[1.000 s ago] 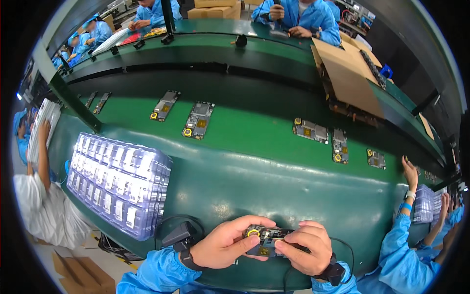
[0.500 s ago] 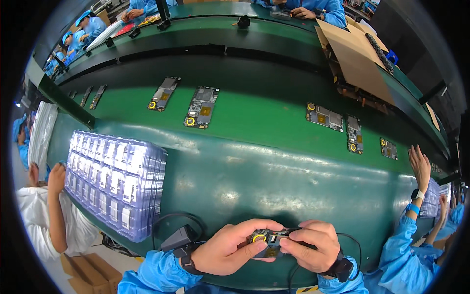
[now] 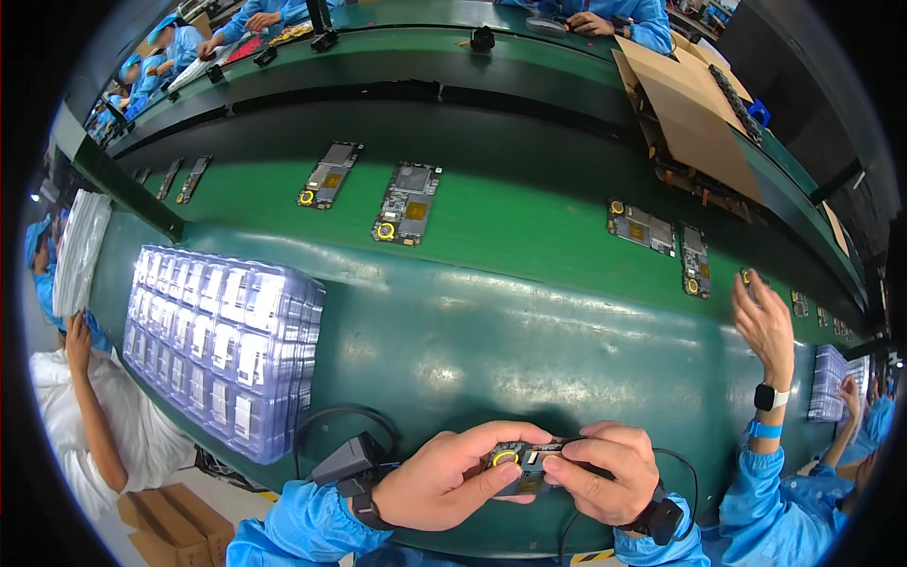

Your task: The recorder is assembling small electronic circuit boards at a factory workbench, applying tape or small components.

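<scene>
Just above the table's front edge I hold a small dark circuit board point(image 3: 521, 488) with a yellow ring at its left end. My left hand point(image 3: 430, 480) is closed around the board's left end, thumb on the front near the ring. At the other end the fingers of my right hand point(image 3: 609, 472) pinch together against the board, with thumb and fingertips beside a small pale strip point(image 3: 532, 458). Those fingers cover the right end, so whether they also hold a smaller part cannot be seen.
A stack of clear plastic trays point(image 3: 222, 350) stands at the left. Several circuit boards point(image 3: 406, 203) lie on the green belt point(image 3: 510, 208) beyond the table. From the right, a co-worker's hand point(image 3: 767, 326) reaches over a board. Cardboard point(image 3: 690, 123) stands at the back right.
The boards on the belt have shifted slightly right. The co-worker's hand at the right has moved left onto a board. My hands keep nearly the same grip on mine.
</scene>
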Available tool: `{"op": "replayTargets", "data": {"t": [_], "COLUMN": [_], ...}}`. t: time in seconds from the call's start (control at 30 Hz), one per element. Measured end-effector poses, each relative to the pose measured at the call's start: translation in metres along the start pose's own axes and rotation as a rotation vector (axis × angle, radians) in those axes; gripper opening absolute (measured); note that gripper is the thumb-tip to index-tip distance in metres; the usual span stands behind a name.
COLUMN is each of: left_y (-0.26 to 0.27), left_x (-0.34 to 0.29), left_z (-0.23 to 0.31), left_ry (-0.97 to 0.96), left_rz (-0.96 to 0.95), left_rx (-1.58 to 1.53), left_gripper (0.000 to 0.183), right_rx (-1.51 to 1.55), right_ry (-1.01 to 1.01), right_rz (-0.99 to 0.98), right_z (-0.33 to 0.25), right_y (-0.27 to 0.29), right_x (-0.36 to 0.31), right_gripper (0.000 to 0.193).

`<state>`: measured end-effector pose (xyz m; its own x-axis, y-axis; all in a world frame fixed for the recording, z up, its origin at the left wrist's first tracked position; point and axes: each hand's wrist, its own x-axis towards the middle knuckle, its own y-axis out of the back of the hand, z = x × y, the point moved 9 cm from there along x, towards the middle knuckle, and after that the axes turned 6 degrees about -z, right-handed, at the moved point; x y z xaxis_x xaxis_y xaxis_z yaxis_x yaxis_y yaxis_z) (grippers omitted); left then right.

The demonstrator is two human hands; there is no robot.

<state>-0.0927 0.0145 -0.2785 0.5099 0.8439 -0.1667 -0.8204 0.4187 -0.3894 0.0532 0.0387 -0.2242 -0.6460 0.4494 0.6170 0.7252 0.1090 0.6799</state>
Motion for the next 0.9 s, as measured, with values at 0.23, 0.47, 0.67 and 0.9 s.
{"op": "replayTargets", "data": {"t": [0.23, 0.47, 0.67, 0.9], "left_y": [0.008, 0.009, 0.005, 0.007], "left_x": [0.000, -0.004, -0.001, -0.003], "left_z": [-0.001, -0.001, 0.005, 0.006], "left_ry": [-0.065, -0.096, -0.132, -0.197], "left_rz": [0.147, 0.188, 0.149, 0.236], "left_rx": [0.134, 0.257, 0.224, 0.210], "left_gripper": [0.030, 0.026, 0.023, 0.021], "right_rx": [-0.020, -0.016, -0.020, -0.006], "right_ry": [0.002, 0.017, 0.023, 0.023], "right_rz": [-0.025, -0.055, -0.049, -0.033], "right_z": [-0.001, -0.007, -0.009, -0.009], "right_y": [-0.004, -0.004, -0.003, -0.003], "right_x": [-0.001, -0.001, -0.004, -0.004], "right_gripper": [0.036, 0.037, 0.039, 0.039]}}
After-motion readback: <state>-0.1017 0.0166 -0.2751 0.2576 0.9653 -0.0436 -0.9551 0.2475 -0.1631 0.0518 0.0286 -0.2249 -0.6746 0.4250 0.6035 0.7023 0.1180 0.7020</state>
